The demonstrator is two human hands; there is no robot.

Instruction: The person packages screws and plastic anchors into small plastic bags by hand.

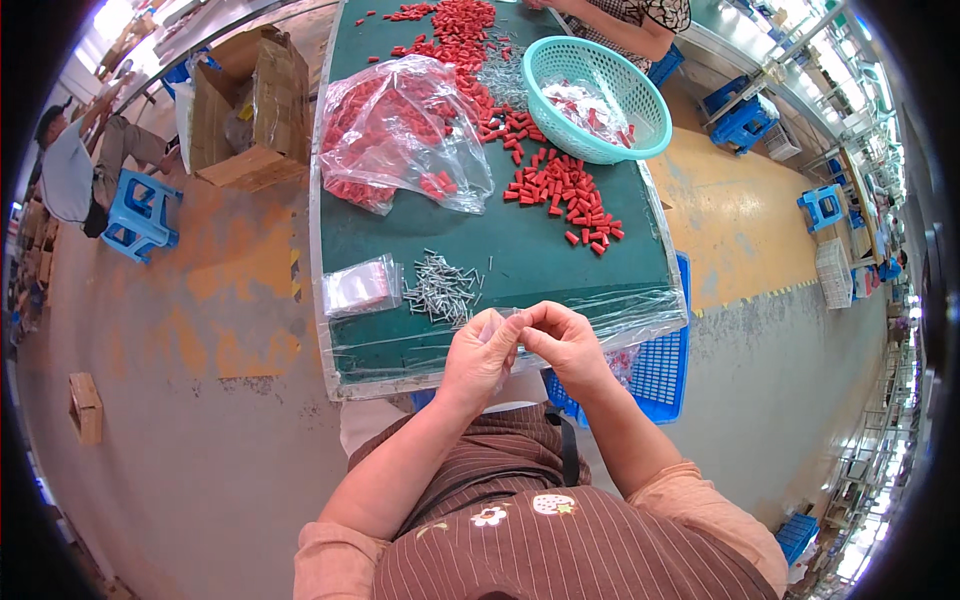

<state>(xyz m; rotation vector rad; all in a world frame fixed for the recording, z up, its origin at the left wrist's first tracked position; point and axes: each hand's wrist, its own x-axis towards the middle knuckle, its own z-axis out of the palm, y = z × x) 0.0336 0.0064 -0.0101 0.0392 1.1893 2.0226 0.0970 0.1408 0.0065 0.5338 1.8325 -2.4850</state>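
At the near edge of the table, my left hand (482, 352) is closed round a small clear plastic bag (508, 378), only partly seen below the fingers. My right hand (566, 345) meets it, thumb and forefinger pinched together at the bag's upper edge. Whatever the bag contains is hidden by my fingers. Just beyond my left hand lies a loose pile of silver screws (440, 287). Beside it, to the left, is a stack of small clear bags (358, 288). Short red plastic plugs (562, 192) are scattered farther off to the right.
A large clear bag of red plugs (395, 130) lies on the green table (420, 225). A turquoise basket (640, 105) holds filled bags. A blue crate (664, 375) stands below the table's right edge. Another person's arm (620, 30) reaches over the far end; someone sits at far left.
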